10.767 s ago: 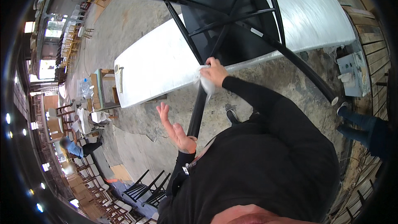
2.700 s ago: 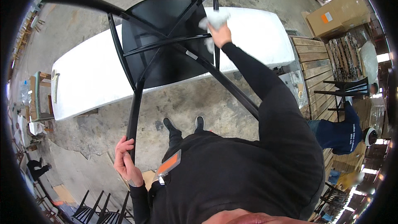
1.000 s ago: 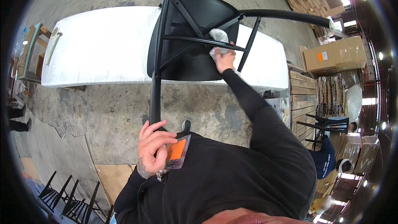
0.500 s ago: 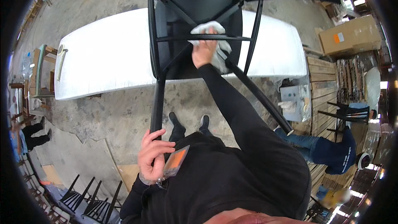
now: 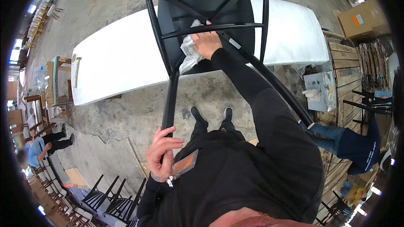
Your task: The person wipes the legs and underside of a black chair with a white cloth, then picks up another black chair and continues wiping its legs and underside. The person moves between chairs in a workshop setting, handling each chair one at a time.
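Note:
A black chair (image 5: pixel 243 14) lies upside down, the underside of its seat facing up and its legs spread outward. My left hand (image 5: pixel 162 155) is closed around the end of the near left chair leg (image 5: pixel 170 105). Beneath a crossbar, my right hand (image 5: pixel 206 45) presses a crumpled white cloth (image 5: pixel 190 52) against the frame near the crossing of the braces. Part of the cloth hangs toward the near left leg. The bar hides some of my right fingertips.
Under the chair is a long white-covered table (image 5: pixel 122 54) with a tape roll (image 5: pixel 75 56) at its left end. Wooden pallets (image 5: pixel 346 69) and a cardboard box (image 5: pixel 364 19) are at right. One person (image 5: pixel 353 143) stands right, another (image 5: pixel 38 149) left. Black chairs (image 5: pixel 111 201) stand lower left.
My right hand has turned, and the cloth has moved from the right brace to the left side of the seat. My left hand stays on the leg. The whole view has shifted.

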### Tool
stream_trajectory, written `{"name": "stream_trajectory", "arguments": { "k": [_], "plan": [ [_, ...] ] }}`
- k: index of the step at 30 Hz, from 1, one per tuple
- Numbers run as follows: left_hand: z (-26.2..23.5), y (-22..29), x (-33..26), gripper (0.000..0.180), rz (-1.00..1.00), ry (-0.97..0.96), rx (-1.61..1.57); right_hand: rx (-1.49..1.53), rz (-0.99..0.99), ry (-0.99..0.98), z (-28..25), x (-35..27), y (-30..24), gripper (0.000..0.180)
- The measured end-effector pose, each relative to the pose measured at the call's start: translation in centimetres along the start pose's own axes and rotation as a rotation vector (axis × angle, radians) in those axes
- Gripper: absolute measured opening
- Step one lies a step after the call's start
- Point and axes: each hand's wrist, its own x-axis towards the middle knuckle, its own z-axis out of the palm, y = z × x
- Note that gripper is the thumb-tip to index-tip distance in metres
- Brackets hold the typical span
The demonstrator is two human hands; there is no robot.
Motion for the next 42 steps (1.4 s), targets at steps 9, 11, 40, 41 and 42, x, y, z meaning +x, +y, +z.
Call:
{"name": "stream_trajectory", "arguments": {
  "k": [9, 11, 40, 41, 42],
  "plan": [
    [0.0, -0.1, 0.0, 0.026, 0.002, 0.028, 0.014, -0.013, -0.282, -0.437, 2.7, -0.6, -7.1, 0.018],
    [-0.1, -0.1, 0.1, 0.027, 0.023, 0.036, 0.006, -0.161, -0.265, -0.355, 1.0, 0.8, -2.8, 0.017],
    [1.2, 0.3, 0.4, 0.023, 0.015, 0.025, 0.056, 0.844, 0.881, 0.415, 4.0, -5.6, -10.5, 0.063],
    [1.2, 0.3, 0.3, 0.023, 0.022, 0.020, 0.068, 0.863, 0.987, 0.553, 3.5, -4.2, -9.1, 0.058],
    [1.1, 0.3, 0.3, 0.023, 0.021, 0.010, 0.063, 0.887, 1.103, 0.750, 3.1, -2.3, -6.9, 0.054]
  ]
}}
